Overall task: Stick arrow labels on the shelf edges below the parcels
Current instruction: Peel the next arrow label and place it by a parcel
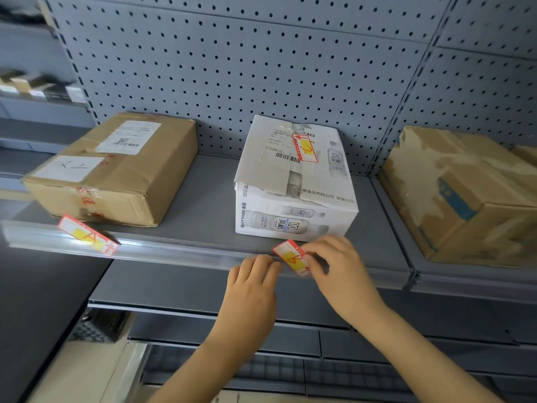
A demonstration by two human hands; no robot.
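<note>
A red, white and yellow arrow label (291, 255) lies against the clear shelf edge strip (180, 250), right below the white water-bottle carton (293, 181). My right hand (338, 271) pinches the label's right end. My left hand (252, 282) rests on the strip with its fingertips at the label's left side. Another arrow label marked A (87, 235) sits on the strip below the brown cardboard parcel (113, 167) at the left. A similar red label (305, 148) lies on top of the white carton.
A torn brown box (462, 196) stands on the neighbouring shelf to the right. Grey pegboard (261, 68) backs the shelves. Lower shelves (232, 338) run beneath my arms, with dark wire items at lower left.
</note>
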